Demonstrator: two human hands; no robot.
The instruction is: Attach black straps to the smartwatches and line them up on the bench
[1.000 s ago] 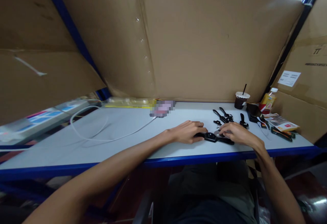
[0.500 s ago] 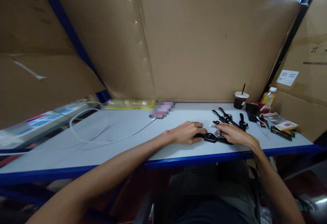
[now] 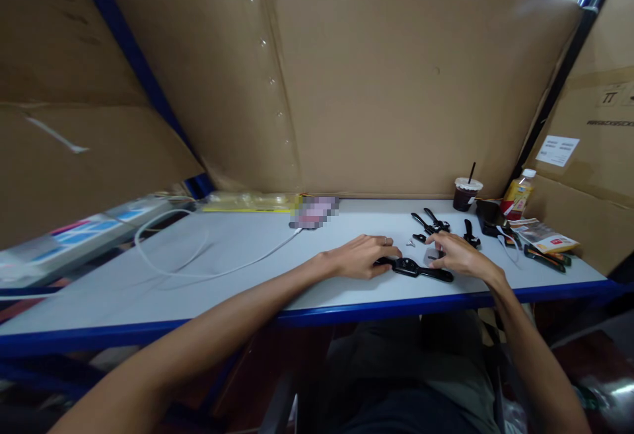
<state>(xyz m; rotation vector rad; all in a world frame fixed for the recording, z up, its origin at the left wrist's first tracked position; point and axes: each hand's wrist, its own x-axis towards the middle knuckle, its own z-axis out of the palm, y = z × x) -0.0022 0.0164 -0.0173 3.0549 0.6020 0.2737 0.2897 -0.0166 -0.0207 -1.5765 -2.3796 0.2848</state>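
Note:
My left hand (image 3: 366,255) is closed on the left handle of a black spokeshave (image 3: 407,267) that lies near the front of the table. Its other handle points right, free of both hands. Just above that handle, my right hand (image 3: 458,253) has thumb and forefinger at the edges of a flat grey metal blade (image 3: 430,257), partly hidden by the fingers. Small silver screws (image 3: 411,243) and a small black part (image 3: 419,238) lie to the left of my right fingertips. Behind them are more black spokeshaves (image 3: 436,224), and another black tool (image 3: 470,234) rests beyond my right hand.
A cup with a straw (image 3: 468,194), a drink bottle (image 3: 518,195), a black box (image 3: 488,218) and a packet (image 3: 545,236) stand or lie at the right. A phone (image 3: 314,213) with a white cable (image 3: 238,265) is left of centre. Cardboard (image 3: 371,90) walls the back.
My right hand has drawn back to the right, away from the screws and the small black part. The grey blade has shifted slightly right with it. My left hand keeps its place.

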